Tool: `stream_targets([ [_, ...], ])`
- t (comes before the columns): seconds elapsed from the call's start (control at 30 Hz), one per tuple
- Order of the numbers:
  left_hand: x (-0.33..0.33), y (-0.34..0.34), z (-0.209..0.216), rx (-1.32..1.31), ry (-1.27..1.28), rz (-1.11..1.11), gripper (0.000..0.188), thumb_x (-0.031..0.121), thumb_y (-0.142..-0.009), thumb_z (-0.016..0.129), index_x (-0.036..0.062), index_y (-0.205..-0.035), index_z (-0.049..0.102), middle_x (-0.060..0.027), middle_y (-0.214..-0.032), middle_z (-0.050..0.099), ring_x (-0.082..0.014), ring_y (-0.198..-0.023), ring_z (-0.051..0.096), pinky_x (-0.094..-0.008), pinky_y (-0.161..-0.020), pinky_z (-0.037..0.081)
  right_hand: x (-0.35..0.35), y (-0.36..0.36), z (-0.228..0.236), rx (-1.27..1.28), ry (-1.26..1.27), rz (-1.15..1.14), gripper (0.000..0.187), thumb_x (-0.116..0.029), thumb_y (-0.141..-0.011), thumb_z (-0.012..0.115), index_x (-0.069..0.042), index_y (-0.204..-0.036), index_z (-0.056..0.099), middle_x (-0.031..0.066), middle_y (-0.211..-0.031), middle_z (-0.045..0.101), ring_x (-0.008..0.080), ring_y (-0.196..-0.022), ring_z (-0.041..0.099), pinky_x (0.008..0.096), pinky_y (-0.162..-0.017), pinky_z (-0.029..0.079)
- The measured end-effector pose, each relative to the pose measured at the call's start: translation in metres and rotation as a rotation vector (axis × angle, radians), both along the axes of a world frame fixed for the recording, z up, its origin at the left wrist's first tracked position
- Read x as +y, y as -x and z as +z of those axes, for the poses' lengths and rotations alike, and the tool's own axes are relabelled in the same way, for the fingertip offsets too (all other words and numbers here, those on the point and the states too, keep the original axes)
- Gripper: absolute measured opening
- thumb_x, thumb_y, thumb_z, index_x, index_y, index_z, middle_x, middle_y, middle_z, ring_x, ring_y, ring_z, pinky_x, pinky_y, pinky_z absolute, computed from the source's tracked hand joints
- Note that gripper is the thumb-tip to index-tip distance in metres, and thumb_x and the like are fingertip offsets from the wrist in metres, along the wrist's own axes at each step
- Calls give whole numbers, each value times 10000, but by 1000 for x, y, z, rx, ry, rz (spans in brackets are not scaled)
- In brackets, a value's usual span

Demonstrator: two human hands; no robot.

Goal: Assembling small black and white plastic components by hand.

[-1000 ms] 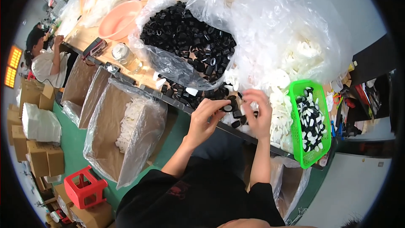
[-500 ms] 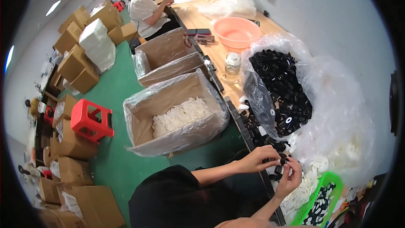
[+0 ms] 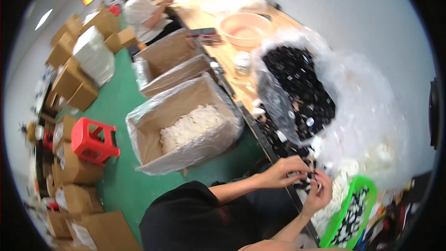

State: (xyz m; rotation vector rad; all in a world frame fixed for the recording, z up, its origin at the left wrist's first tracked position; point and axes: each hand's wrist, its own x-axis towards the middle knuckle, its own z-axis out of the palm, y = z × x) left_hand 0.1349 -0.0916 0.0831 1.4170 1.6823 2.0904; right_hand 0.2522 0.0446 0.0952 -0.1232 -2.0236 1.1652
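Observation:
My left hand [image 3: 289, 171] and my right hand [image 3: 320, 192] meet over the near edge of the bench, fingertips pinched around a small black plastic piece [image 3: 313, 175]. Blur and fingers hide most of its shape. Beyond them, a clear plastic bag [image 3: 278, 96] lies open with a heap of black plastic parts [image 3: 302, 86] in it, some spilled out toward my hands. White flat pieces [image 3: 338, 190] are piled beside my right hand. To its right stands a green basket [image 3: 370, 190] holding mixed black and white pieces.
Left of the bench, a plastic-lined carton [image 3: 139, 151] holds white pieces; another lined carton [image 3: 153, 83] stands behind it. A glass jar [image 3: 242, 64] and a pink basin [image 3: 246, 30] are farther along the bench. A red stool [image 3: 88, 142] stands on the green floor. Another person [image 3: 144, 16] sits at the far end.
The view has shifted and blurred slightly, so the surroundings sit farther left in the picture. My hands remain together at the small black piece, with only small finger movement.

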Motion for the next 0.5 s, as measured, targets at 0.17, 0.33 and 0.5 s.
stream_targets([
  [0.17, 0, 4, 6, -50, 137, 30, 250, -51, -802, 652, 0, -1041, 703, -119, -967, 698, -246, -878, 676, -331, -780, 527, -14, 10, 14, 73, -58, -74, 337, -14, -790, 808, -2, -1055, 600, 163, -995, 696, 273, -889, 665, 347, -779, 539],
  [0.33, 12, 2, 8, -181, 121, -64, 273, -121, -790, 622, -27, -1032, 705, -122, -966, 710, -226, -884, 684, -307, -771, 530, -8, 8, 24, 124, -167, -109, 412, -48, -746, 851, -35, -1056, 579, 140, -979, 731, 276, -873, 698, 365, -780, 557],
  [0.5, 27, -5, -2, -152, 99, -132, 262, -134, -773, 626, -42, -1003, 708, -134, -960, 709, -233, -873, 682, -304, -752, 533, 2, -5, 16, 136, -195, -160, 425, -59, -730, 860, -47, -1045, 575, 134, -972, 732, 276, -862, 697, 364, -766, 565],
])
